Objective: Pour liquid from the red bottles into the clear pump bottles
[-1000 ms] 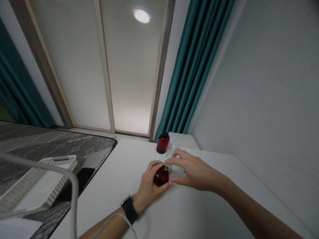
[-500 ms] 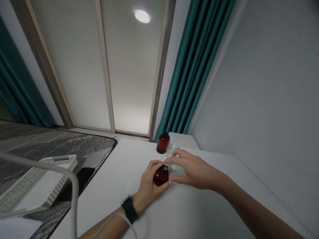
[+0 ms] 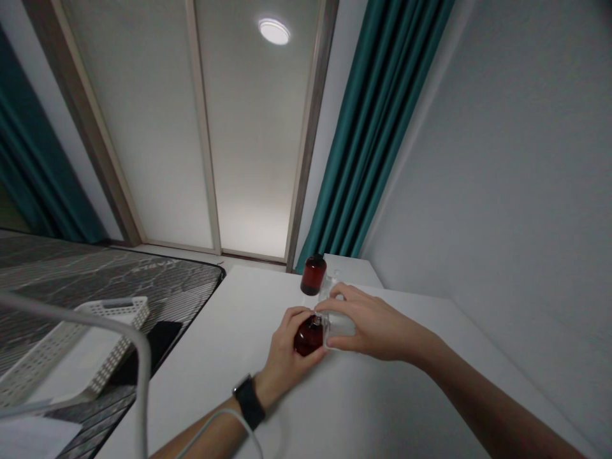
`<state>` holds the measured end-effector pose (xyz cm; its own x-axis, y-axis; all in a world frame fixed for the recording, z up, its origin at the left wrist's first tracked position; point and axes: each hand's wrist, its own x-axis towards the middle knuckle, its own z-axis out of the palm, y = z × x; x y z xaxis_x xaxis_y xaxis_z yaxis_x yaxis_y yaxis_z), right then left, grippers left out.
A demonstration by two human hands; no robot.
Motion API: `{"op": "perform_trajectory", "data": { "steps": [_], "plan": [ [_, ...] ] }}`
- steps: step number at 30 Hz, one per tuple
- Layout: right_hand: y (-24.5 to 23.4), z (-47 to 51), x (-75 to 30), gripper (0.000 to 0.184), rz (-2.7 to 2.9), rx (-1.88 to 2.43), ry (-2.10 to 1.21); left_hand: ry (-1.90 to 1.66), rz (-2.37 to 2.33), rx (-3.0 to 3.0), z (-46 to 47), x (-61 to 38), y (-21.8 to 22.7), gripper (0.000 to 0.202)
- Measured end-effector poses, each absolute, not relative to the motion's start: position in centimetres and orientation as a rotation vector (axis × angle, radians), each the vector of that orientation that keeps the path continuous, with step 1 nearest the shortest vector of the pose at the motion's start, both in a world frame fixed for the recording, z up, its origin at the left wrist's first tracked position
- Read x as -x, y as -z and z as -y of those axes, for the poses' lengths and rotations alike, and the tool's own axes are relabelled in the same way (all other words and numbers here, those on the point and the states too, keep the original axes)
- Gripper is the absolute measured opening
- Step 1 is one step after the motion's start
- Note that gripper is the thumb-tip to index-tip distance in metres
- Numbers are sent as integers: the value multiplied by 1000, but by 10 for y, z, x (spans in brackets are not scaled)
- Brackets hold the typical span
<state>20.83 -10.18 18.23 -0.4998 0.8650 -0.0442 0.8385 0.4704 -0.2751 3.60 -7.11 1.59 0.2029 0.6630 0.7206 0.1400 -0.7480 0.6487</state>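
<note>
Right up close, the left hand (image 3: 285,347) is clenched around a glossy dark red bottle (image 3: 308,336), fingers curled over its rounded shoulder, and the bottle sits low, right by the table top! The right hand (image 3: 370,328) comes in from the other side, grasping a clear square-edged container (image 3: 342,325), thumb below, fingers across the top, pressed just beside the red bottle. On the left wrist, a black smartwatch (image 3: 249,401) with a matte strap, and a thin white cable (image 3: 215,415) curves past the forearm.

All this plays out on a smooth white table (image 3: 382,408). Just ahead stands a second dark red bottle (image 3: 313,275), upright with a black cap, next to a small clear glass piece (image 3: 331,284) that's partly hidden behind the right fingers. No label can be read on either bottle.

Over to the left, a white perforated plastic basket (image 3: 109,341) and a flat black object (image 3: 155,344) rest by a grey patterned mat (image 3: 95,274), its pale lettering too small to read. Further out, teal pleated curtains (image 3: 377,127) hang beside frosted panels (image 3: 253,140) in narrow frames, and a round ceiling lamp (image 3: 274,31) glows above.
</note>
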Motion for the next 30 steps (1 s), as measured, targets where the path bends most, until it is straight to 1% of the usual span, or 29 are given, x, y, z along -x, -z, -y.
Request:
{"op": "perform_trajectory", "data": {
  "steps": [30],
  "plan": [
    [-187, 98, -206, 43, 2656, 1482, -411, -1587, -747, -1997, 73, -36, -16, 47]
  ]
}}
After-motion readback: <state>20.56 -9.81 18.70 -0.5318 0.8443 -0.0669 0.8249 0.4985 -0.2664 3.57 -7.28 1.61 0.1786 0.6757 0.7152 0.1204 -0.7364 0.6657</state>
